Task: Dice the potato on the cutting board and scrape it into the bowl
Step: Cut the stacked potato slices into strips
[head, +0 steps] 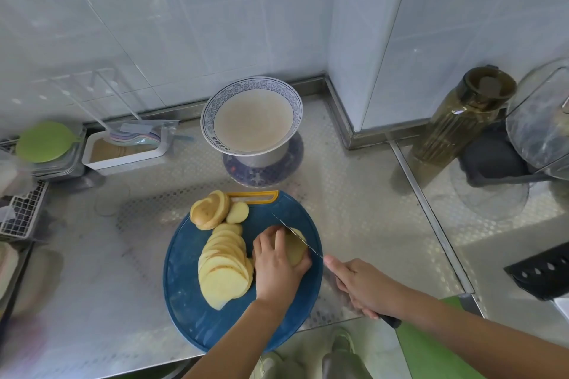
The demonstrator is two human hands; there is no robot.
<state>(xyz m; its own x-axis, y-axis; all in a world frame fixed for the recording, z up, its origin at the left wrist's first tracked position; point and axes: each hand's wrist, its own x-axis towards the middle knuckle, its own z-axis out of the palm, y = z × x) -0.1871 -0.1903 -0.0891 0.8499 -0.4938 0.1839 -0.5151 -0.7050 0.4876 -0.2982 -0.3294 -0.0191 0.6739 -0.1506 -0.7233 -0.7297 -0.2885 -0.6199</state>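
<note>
Set in a white-tiled corner (334,40), on an embossed steel surface (354,209): round blue cutting board (184,301) bearing fanned potato slices (223,268), with a blue-rimmed bowl (296,101) beyond, rim writing too small to read. Left fingers (278,237) curled over a half-hidden potato piece (295,251) on the board. Right fingers (340,271) clenched round a knife (295,234), handle mostly covered, blade across that piece.
</note>
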